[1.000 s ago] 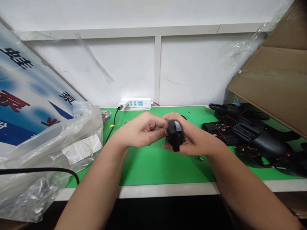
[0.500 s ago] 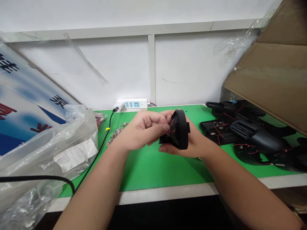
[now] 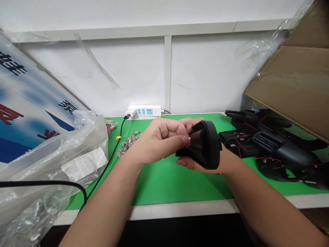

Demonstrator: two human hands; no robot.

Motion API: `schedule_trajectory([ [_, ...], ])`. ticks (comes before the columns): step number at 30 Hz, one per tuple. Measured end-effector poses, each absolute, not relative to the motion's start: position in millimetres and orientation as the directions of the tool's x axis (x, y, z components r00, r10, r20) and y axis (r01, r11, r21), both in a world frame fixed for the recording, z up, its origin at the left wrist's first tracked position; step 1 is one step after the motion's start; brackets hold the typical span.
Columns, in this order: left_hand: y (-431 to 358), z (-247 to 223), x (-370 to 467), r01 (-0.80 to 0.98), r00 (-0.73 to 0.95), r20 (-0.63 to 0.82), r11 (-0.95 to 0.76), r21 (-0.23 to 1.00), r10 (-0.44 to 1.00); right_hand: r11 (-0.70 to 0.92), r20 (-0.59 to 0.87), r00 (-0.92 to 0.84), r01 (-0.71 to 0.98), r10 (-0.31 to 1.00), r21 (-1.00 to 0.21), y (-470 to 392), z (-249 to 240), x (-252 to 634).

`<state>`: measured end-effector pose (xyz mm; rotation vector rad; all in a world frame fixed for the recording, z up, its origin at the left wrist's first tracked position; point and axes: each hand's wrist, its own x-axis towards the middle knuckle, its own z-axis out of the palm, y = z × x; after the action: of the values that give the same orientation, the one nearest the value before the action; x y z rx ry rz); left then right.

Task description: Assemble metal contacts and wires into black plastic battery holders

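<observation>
Black shell (image 3: 200, 147) clamped in R hand (image 3: 196, 166), L hand (image 3: 163, 140) pinched on tiny metal bit (image 3: 189, 138) at its mouth; job prob. midway, metal pcs. (image 3: 130, 142) loose on bench (image 3: 164, 185).

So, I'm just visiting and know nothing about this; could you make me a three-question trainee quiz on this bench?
1. Which hand wraps around the hollow black plastic housing?
2. True or false: the pile of small silvery metal parts lies nearer the left hand than the right.
3. Where is the white rectangular power strip?
A) inside the cardboard
B) at the green mat's far edge
C) under the housing

Key:
1. The right hand.
2. True.
3. B.
</observation>
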<state>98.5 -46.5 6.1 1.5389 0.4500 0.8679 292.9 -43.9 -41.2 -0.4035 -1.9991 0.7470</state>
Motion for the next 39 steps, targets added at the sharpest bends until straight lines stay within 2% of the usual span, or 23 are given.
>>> schedule_trajectory([
  [4,-46.5,3.4,98.1,-0.223,0.663,0.277,-0.170,0.960,0.695,0.790,0.675,-0.542,-0.032,0.501,-0.612,-38.3,-45.8,294.3],
  [8,-46.1,2.0,98.8,-0.251,0.662,0.293,-0.165,0.954,0.690,0.787,0.607,-0.549,0.166,0.574,-0.594,-35.9,-46.6,296.6],
  [10,-46.4,2.5,98.7,-0.247,0.659,0.283,-0.155,0.956,0.696,0.796,0.606,-0.550,0.205,0.575,-0.569,-36.1,-45.0,297.1],
  [13,-47.3,4.3,97.2,-0.187,0.673,0.225,-0.133,0.973,0.705,0.810,0.606,-0.589,0.155,0.535,-0.565,-39.1,-40.6,296.4],
  [17,-47.7,4.9,94.0,-0.115,0.678,0.144,-0.090,0.989,0.721,0.772,0.597,-0.585,0.079,0.549,-0.631,-46.3,-35.2,295.3],
  [21,-45.9,1.9,92.9,-0.129,0.682,0.165,-0.104,0.986,0.713,0.777,0.603,-0.575,0.094,0.553,-0.623,-48.4,-34.0,297.3],
  [27,-44.9,5.4,96.3,-0.139,0.682,0.180,-0.116,0.983,0.709,0.820,0.612,-0.592,0.159,0.525,-0.550,-42.0,-37.7,298.5],
  [33,-42.6,13.5,91.3,0.093,0.657,0.082,-0.189,0.978,0.750,0.754,0.633,-0.555,-0.014,0.541,-0.657,-43.5,-41.2,292.3],
  [35,-41.4,11.5,89.2,0.077,0.651,0.088,-0.182,0.980,0.754,0.742,0.629,-0.545,-0.019,0.554,-0.670,-44.5,-41.1,291.6],
  [39,-39.5,4.6,87.9,-0.083,0.642,0.156,-0.134,0.988,0.751,0.749,0.645,-0.518,-0.010,0.563,-0.662,-44.7,-39.3,292.3],
])
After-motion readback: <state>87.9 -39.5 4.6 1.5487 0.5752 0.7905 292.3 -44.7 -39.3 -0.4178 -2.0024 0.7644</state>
